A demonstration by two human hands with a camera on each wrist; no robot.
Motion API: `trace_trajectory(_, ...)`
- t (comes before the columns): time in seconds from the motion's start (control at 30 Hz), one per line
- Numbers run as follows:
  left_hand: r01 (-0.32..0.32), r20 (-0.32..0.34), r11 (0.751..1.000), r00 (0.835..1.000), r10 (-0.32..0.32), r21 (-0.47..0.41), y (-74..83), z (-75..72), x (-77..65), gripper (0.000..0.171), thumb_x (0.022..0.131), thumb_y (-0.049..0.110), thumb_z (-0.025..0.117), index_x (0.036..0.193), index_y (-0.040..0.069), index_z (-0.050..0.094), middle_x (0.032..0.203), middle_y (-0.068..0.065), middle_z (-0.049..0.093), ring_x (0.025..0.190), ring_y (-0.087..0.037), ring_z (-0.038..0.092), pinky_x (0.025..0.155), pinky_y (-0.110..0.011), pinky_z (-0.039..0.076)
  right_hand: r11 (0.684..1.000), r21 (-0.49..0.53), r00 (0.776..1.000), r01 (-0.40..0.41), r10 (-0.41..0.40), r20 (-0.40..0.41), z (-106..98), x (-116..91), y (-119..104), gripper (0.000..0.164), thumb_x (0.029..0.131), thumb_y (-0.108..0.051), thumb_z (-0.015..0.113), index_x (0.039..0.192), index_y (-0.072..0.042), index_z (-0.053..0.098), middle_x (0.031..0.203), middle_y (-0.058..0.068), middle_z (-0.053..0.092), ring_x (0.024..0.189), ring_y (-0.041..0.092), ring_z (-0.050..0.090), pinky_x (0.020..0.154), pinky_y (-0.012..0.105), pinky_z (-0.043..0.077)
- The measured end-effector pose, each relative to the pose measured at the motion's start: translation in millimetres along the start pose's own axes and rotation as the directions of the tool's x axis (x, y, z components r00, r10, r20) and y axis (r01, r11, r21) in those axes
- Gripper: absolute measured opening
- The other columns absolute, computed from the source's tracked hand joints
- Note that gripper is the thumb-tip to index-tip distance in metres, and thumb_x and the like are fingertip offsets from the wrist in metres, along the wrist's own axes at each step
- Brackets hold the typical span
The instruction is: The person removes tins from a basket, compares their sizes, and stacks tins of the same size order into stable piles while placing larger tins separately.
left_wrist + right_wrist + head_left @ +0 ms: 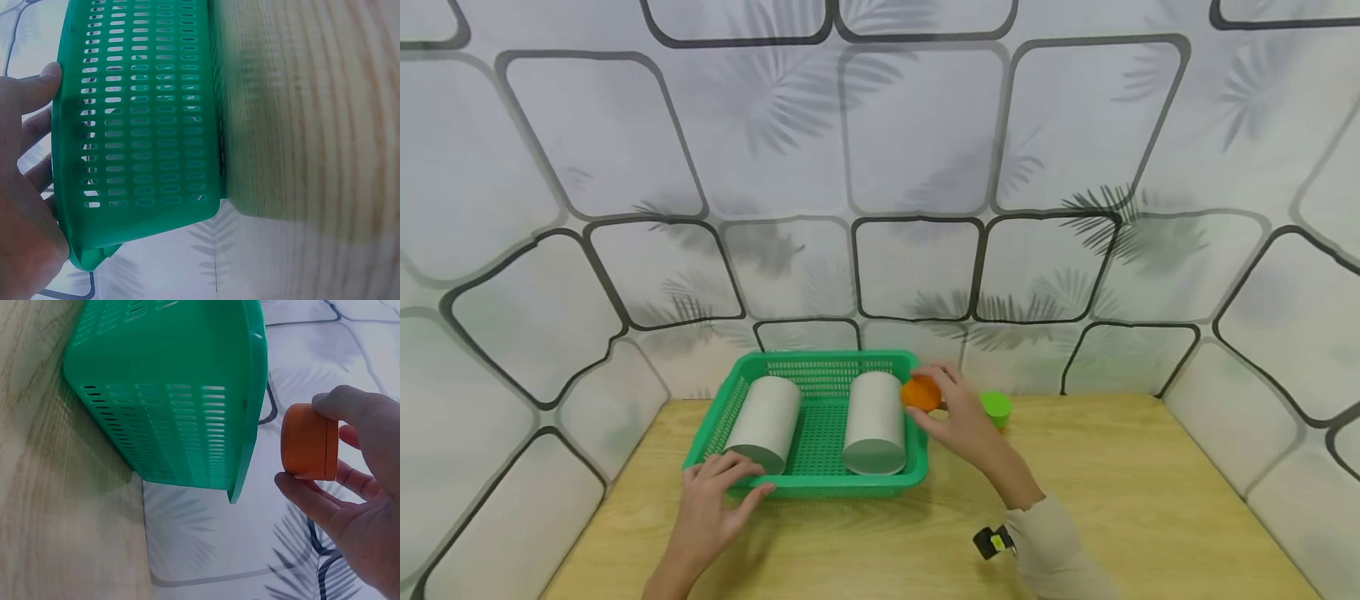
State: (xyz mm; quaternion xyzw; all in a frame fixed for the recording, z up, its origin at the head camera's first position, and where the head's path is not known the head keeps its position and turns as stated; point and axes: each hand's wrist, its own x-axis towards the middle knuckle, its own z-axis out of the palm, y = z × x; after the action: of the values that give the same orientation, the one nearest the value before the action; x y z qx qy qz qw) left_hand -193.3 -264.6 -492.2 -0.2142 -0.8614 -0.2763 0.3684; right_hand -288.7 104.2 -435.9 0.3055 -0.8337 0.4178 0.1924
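A green plastic basket (808,482) stands on the table, holding two white cylinders, the left one (767,421) and the right one (876,417), both lying on their sides. My left hand (711,504) grips the basket's rim at the front left corner, fingers over the edge. In the left wrist view, that hand's thumb (47,81) touches the rim from the near side. My right hand (958,417) pinches a small round orange container (306,442) with a seam near one end. In the right wrist view the container is apart from the basket wall, at about rim height.
Behind the right hand, a bright green round object (996,406) stands on the wooden table (1112,500), a bit of orange showing under it. Patterned white cloth (917,267) rises behind the table and at both sides. A small black device (992,542) hangs by the right sleeve.
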Motion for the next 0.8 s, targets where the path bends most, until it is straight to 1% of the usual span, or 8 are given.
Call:
trace_trajectory(0.07,-0.003,0.003,1.0,1.0,0.003,-0.003,0.5,1.0,0.6,0.025,0.069,0.018,0.092,0.087,0.015,0.075,0.091,0.01,0.068,0.085,-0.015,0.056,0.078,-0.042,0.027,0.999,0.043,0.999,-0.017,0.019,-0.032,-3,-6,4,0.044,0.088,-0.006,0.081,0.128,-0.007,0.062,0.128,0.011,0.052,0.11,0.027,0.061,0.076,0.03,0.059)
trace_trajectory(0.2,0.005,0.009,1.0,1.0,-0.005,-0.007,0.7,2.5,1.1,0.025,0.069,0.018,0.092,0.087,0.014,0.075,0.091,0.01,0.067,0.085,-0.015,0.055,0.078,-0.042,0.026,0.997,0.074,0.996,-0.014,0.02,-0.084,-10,-15,10,0.045,0.088,-0.005,0.082,0.128,-0.005,0.063,0.129,0.012,0.052,0.112,0.029,0.06,0.077,0.032,0.059)
trace_trajectory(0.33,0.013,0.014,1.0,1.0,-0.013,-0.005,0.5,3.1,1.1,0.025,0.069,0.017,0.092,0.087,0.013,0.075,0.091,0.01,0.067,0.085,-0.015,0.055,0.078,-0.042,0.026,0.997,0.078,0.99,0.009,0.002,-0.141,-19,-21,16,0.046,0.086,-0.001,0.082,0.129,-0.006,0.065,0.129,0.012,0.053,0.113,0.029,0.059,0.077,0.039,0.06)
trace_trajectory(0.43,0.018,0.019,1.0,1.0,-0.018,-0.005,0.8,2.8,1.3,0.025,0.069,0.016,0.092,0.087,0.014,0.075,0.091,0.009,0.068,0.085,-0.015,0.056,0.078,-0.043,0.027,0.997,0.071,0.981,0.009,0.005,-0.192,-25,-26,23,0.051,0.084,0.001,0.083,0.131,-0.006,0.063,0.13,0.012,0.056,0.113,0.029,0.06,0.077,0.042,0.06)
trace_trajectory(0.5,0.021,0.021,1.0,1.0,-0.021,-0.006,1.2,2.2,1.5,0.025,0.069,0.016,0.092,0.087,0.014,0.075,0.091,0.01,0.068,0.085,-0.015,0.055,0.078,-0.043,0.027,0.998,0.069,0.973,-0.003,0.019,-0.231,-29,-29,27,0.054,0.083,0.002,0.083,0.132,-0.006,0.062,0.13,0.012,0.059,0.113,0.029,0.06,0.078,0.041,0.06)
trace_trajectory(0.57,0.021,0.019,1.0,1.0,-0.021,-0.005,2.0,1.4,2.0,0.024,0.069,0.016,0.092,0.087,0.015,0.075,0.091,0.01,0.068,0.085,-0.015,0.056,0.078,-0.043,0.027,0.996,0.081,0.964,-0.024,0.045,-0.264,-33,-32,31,0.055,0.083,0.003,0.083,0.133,-0.005,0.061,0.13,0.012,0.061,0.114,0.029,0.061,0.079,0.036,0.059)
trace_trajectory(0.67,0.015,0.012,1.0,1.0,-0.015,-0.005,3.0,0.5,2.3,0.025,0.069,0.015,0.092,0.087,0.017,0.075,0.091,0.01,0.068,0.084,-0.015,0.056,0.078,-0.043,0.028,0.994,0.103,0.95,-0.038,0.068,-0.306,-38,-36,33,0.051,0.083,0.007,0.082,0.129,-0.001,0.063,0.129,0.016,0.062,0.114,0.031,0.061,0.081,0.029,0.058)
trace_trajectory(0.8,0.007,0.0,1.0,1.0,-0.007,-0.003,2.9,-0.6,1.6,0.025,0.068,0.015,0.092,0.087,0.017,0.075,0.091,0.01,0.068,0.084,-0.015,0.056,0.078,-0.042,0.027,0.989,0.137,0.942,-0.053,0.095,-0.323,-48,-36,21,0.043,0.084,0.011,0.079,0.125,0.007,0.065,0.129,0.025,0.058,0.114,0.036,0.059,0.083,0.025,0.056)
